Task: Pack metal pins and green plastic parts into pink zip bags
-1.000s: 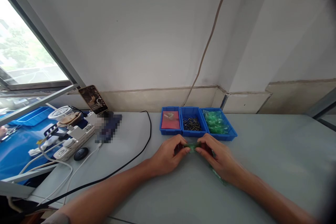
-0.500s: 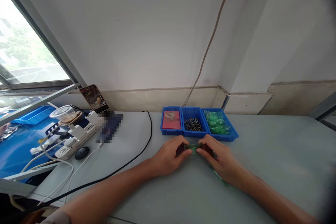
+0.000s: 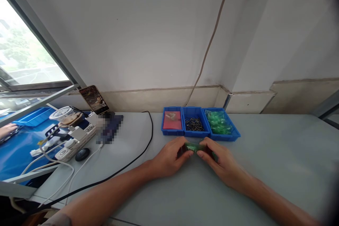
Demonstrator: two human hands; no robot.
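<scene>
Between both hands, low over the table, is a see-through green plastic bag (image 3: pixel 195 147). My left hand (image 3: pixel 173 155) pinches its left end with thumb and fingers. The other end is gripped by my right hand (image 3: pixel 218 157), with a bit of green also showing behind the fingers. Just beyond the hands stand three joined blue bins. The left bin (image 3: pixel 172 133) has a red sheet with small pale pieces on it. Dark metal screws (image 3: pixel 194 125) fill the middle one. More green plastic bags (image 3: pixel 218 123) lie in the right bin (image 3: pixel 234 136).
A black cable (image 3: pixel 127 166) crosses the grey table (image 3: pixel 148 197) at the left. Beyond it are a black mouse (image 3: pixel 82 154), a power strip (image 3: pixel 76 143), a propped phone (image 3: pixel 94 99) and a lidded cup (image 3: pixel 62 112). Another person's hand (image 3: pixel 7 130) shows at the far left.
The length of green plastic trailing below my right hand is no longer visible there; the plastic between my fingers looks more bunched. Another person's hand has appeared at far left.
</scene>
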